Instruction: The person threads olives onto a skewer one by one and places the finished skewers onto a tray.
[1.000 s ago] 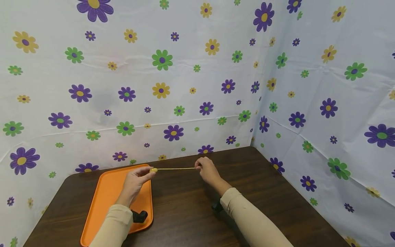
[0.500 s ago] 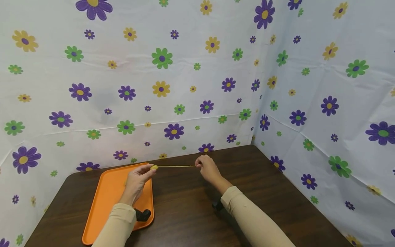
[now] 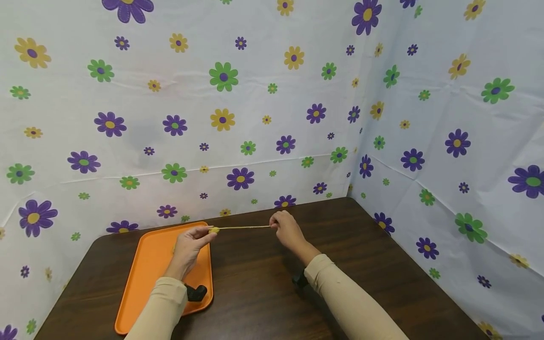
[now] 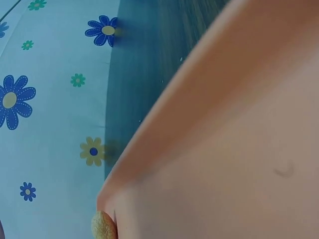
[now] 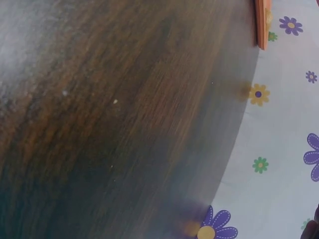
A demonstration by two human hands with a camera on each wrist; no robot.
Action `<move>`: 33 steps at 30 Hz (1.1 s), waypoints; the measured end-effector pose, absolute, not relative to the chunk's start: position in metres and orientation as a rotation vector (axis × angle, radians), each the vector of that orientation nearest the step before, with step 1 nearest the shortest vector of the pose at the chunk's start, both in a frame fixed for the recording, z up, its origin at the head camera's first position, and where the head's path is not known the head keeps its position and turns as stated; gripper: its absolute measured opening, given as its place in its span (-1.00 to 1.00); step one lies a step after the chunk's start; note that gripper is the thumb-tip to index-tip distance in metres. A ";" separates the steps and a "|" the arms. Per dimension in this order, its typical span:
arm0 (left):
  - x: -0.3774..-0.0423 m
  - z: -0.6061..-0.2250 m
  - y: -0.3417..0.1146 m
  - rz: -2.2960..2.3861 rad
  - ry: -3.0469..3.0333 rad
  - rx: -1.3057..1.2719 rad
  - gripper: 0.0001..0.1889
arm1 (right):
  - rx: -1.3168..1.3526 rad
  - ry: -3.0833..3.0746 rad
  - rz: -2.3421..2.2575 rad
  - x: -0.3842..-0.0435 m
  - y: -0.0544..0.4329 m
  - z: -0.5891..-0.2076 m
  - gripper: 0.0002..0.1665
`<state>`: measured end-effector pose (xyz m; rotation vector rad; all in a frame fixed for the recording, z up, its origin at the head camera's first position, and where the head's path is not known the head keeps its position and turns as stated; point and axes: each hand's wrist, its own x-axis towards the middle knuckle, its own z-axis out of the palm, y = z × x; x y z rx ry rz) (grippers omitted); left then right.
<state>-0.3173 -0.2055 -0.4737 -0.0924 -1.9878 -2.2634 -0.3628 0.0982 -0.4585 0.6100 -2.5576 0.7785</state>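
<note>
My left hand (image 3: 189, 245) pinches a small yellow ball of yarn (image 3: 214, 230) between thumb and fingers, above the far right part of the orange tray. In the left wrist view the ball (image 4: 103, 226) peeks out past the fingers at the bottom edge. From it a thin yellow strand (image 3: 242, 227) runs nearly level and straight to my right hand (image 3: 288, 231). That hand, fingers curled, pinches the strand's far end over the dark table. The right wrist view shows only a dark sliver of a hand at its lower right edge.
An orange tray (image 3: 146, 264) lies on the left of the dark wooden table (image 3: 255, 288), partly under my left arm. Something small and yellowish on it is mostly hidden behind the left hand. Flower-printed sheets (image 3: 263, 99) stand along the back and right edges.
Both hands keep their hold on the yarn and its strand. The head view has tilted down slightly, and the strand now slopes up a little toward the right hand.
</note>
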 end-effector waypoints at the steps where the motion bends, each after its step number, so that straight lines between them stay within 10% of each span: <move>1: -0.317 -0.474 -0.206 -2.254 -2.006 -0.092 -0.69 | 0.611 -2.564 0.771 -0.363 0.098 -0.458 -0.75; 33: -0.315 -0.471 -0.207 -2.222 -2.151 -0.086 -0.64 | 0.630 -2.578 0.720 -0.360 0.086 -0.453 -0.68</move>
